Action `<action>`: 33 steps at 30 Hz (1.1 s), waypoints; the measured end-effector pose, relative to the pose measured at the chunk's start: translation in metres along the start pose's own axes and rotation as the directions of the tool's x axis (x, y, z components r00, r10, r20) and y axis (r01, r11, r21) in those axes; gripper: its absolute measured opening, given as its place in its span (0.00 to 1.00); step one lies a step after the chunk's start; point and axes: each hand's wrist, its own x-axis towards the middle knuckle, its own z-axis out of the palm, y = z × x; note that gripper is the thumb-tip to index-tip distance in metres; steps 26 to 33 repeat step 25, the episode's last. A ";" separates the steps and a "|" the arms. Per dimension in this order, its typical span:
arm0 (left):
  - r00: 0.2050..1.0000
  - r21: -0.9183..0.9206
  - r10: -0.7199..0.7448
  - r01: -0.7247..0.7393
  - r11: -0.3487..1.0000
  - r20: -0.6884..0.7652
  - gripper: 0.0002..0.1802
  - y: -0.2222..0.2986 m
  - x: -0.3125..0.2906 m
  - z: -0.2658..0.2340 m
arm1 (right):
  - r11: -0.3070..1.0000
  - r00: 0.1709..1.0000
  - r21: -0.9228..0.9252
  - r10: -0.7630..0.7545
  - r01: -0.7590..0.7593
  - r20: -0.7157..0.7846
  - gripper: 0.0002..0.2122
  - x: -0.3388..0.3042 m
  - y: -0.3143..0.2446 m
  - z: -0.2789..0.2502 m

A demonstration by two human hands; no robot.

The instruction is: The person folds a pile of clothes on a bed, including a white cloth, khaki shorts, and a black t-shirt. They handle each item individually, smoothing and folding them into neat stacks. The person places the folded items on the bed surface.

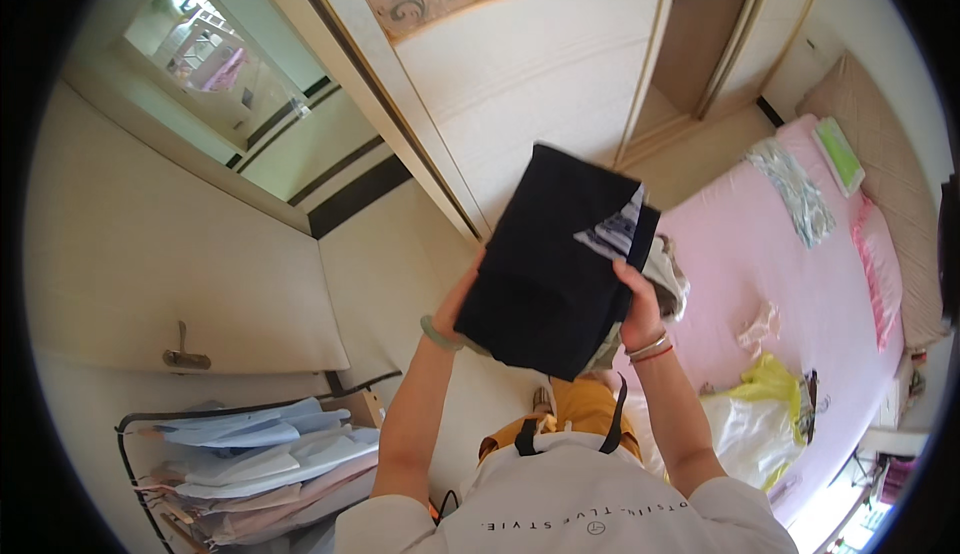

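Note:
Between my two hands, in front of my body, is a folded black garment (550, 254) with a grey-and-white patterned patch at one corner. Olive and pale cloth peeks out from under it; how many pieces lie there I cannot tell. My left hand (466, 292) grips its left edge, the fingers mostly hidden beneath. On the right edge, my right hand (641, 309) presses its thumb on top with the fingers underneath. A green bangle (438, 334) circles my left wrist.
To the right stands a bed with a pink sheet (710, 224), bearing a yellow-and-white bag (755, 409), crumpled clothes and a pink pillow (876, 274). Lower left is a rack of hanging shirts (260, 459), beside a door (170, 254). A white sliding wardrobe (530, 54) rises ahead.

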 end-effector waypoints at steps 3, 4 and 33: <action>0.981 0.135 -0.171 0.183 0.974 -0.093 0.31 0.023 0.016 0.002 | 0.992 0.995 -0.107 0.063 -0.071 -0.083 0.12 0.031 -0.002 -0.003; 0.975 0.164 -0.186 0.205 0.965 -0.124 0.31 0.034 0.019 0.006 | 0.990 0.989 -0.026 0.134 -0.135 -0.056 0.11 0.042 -0.003 -0.007; 0.810 0.542 0.501 -0.285 0.791 -0.305 0.40 0.183 0.153 -0.055 | 0.991 0.994 -0.070 0.113 -0.113 -0.011 0.17 0.212 0.006 0.097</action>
